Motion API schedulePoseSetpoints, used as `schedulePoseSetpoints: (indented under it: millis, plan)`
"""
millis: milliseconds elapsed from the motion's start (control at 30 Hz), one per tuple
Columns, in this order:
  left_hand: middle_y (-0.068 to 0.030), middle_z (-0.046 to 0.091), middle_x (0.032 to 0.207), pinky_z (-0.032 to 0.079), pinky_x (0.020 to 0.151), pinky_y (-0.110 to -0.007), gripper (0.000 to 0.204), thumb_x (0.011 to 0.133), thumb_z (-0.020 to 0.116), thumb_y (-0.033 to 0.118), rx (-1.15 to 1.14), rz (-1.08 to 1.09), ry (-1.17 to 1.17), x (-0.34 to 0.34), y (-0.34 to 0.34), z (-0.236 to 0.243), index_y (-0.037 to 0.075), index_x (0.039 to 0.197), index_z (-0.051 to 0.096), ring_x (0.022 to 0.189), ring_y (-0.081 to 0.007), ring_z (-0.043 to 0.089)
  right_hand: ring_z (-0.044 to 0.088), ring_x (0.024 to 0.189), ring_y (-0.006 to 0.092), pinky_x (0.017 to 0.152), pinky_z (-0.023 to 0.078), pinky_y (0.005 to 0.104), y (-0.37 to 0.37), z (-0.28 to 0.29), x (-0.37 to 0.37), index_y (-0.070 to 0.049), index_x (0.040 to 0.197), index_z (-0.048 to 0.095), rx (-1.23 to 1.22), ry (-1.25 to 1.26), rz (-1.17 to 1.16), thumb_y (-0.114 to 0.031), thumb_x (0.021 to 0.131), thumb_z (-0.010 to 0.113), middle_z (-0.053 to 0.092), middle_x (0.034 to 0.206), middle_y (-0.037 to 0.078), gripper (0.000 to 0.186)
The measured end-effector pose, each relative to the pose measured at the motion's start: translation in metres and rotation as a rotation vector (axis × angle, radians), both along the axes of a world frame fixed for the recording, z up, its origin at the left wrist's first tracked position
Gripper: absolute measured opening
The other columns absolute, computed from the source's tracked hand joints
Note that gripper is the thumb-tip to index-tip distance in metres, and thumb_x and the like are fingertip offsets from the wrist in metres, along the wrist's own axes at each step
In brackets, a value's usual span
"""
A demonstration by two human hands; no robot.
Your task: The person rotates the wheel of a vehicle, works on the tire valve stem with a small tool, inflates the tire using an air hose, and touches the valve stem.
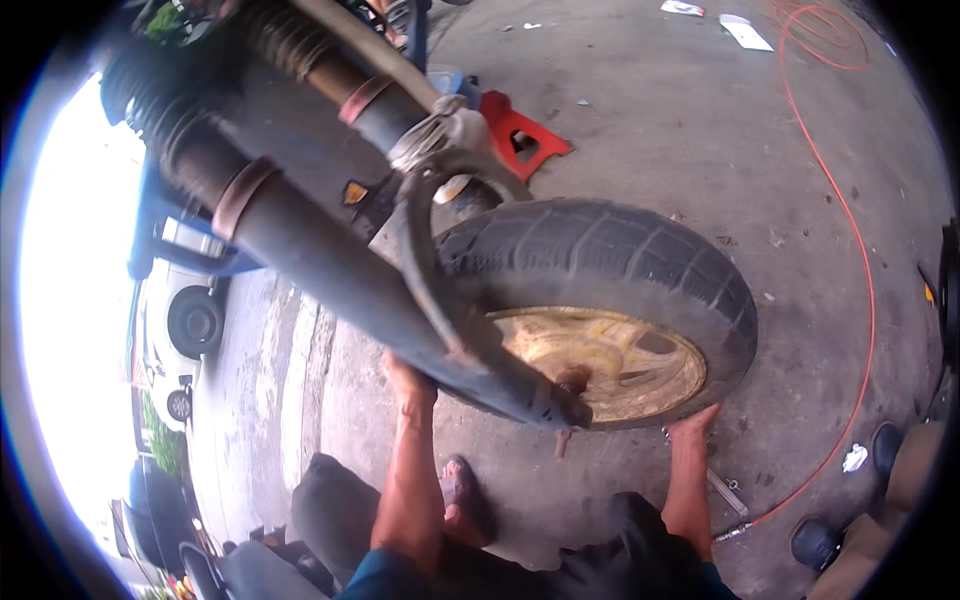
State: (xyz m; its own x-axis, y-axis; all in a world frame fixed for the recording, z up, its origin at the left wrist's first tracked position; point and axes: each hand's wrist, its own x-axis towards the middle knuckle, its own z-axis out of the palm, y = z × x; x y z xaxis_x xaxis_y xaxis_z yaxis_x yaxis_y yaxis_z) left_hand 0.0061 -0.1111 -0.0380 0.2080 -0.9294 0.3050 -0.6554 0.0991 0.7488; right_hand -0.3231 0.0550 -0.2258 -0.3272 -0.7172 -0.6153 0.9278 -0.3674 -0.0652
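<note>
A motorcycle front fork (310,270) slants from top left down to the front wheel (610,245), which has a black tyre and worn yellow rim (660,370). A rusty axle part (563,440) pokes below the near leg's end. My left hand (410,380) reaches up behind the near fork leg at the wheel's left, its fingers mostly hidden. My right hand (693,425) grips the tyre's underside at the right.
Behind stand a red stand (525,140) and blue frame (160,240). An orange hose (840,190) runs down the right, near a wrench (727,492). Another person's shoes (815,543) are at lower right. A parked white vehicle (170,300) is at left.
</note>
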Motion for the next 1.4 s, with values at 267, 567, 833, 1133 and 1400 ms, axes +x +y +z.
schedulePoseSetpoints:
  millis: [267,567,833,1133,1400]
  plan:
    - [-0.0128,0.060,0.100,0.046,0.081,-0.035,0.044,0.086,0.042,0.033,0.063,-0.094,0.580,-0.011,0.028,0.017,-0.004,0.104,0.058,0.090,-0.0225,0.058,0.035,0.127,0.0296,0.104,0.031,0.0451,0.047,0.018,0.009,-0.011,0.133,0.040,0.091,0.032,-0.034,-0.062,0.085,0.028,0.036,0.140,0.009,0.072]
    - [-0.0137,0.063,0.096,0.045,0.081,-0.032,0.046,0.086,0.048,0.036,0.166,0.030,0.847,-0.036,0.020,0.015,-0.007,0.100,0.061,0.086,-0.0211,0.060,0.034,0.127,0.0297,0.103,0.031,0.0468,0.053,0.040,-0.002,-0.014,0.136,0.037,0.207,0.229,0.065,-0.064,0.085,0.032,0.034,0.140,0.009,0.072]
    - [-0.0144,0.063,0.093,0.046,0.079,-0.031,0.044,0.088,0.049,0.033,0.139,0.044,0.878,-0.040,0.019,0.029,-0.007,0.099,0.061,0.083,-0.0204,0.059,0.037,0.124,0.0282,0.102,0.032,0.0444,0.041,0.051,-0.004,-0.010,0.135,0.038,0.214,0.288,0.091,-0.056,0.088,0.034,0.036,0.138,0.009,0.065]
    - [-0.0077,0.062,0.078,0.043,0.073,-0.030,0.045,0.088,0.048,0.037,0.254,-0.079,0.627,-0.029,0.016,0.031,-0.004,0.086,0.064,0.075,-0.0159,0.054,0.038,0.123,0.0239,0.106,0.023,0.0357,0.043,0.110,-0.076,-0.003,0.134,0.037,0.524,0.993,-0.158,-0.060,0.088,0.036,0.040,0.135,0.011,0.072]
    - [-0.0180,0.065,0.086,0.044,0.079,-0.034,0.059,0.087,0.047,0.051,0.234,-0.366,0.445,-0.057,0.009,0.088,-0.003,0.105,0.062,0.086,-0.0225,0.060,0.037,0.124,0.0209,0.103,0.027,0.0322,-0.004,0.223,-0.086,0.003,0.133,0.037,0.426,1.402,0.144,-0.062,0.086,0.042,0.041,0.135,0.011,0.080]
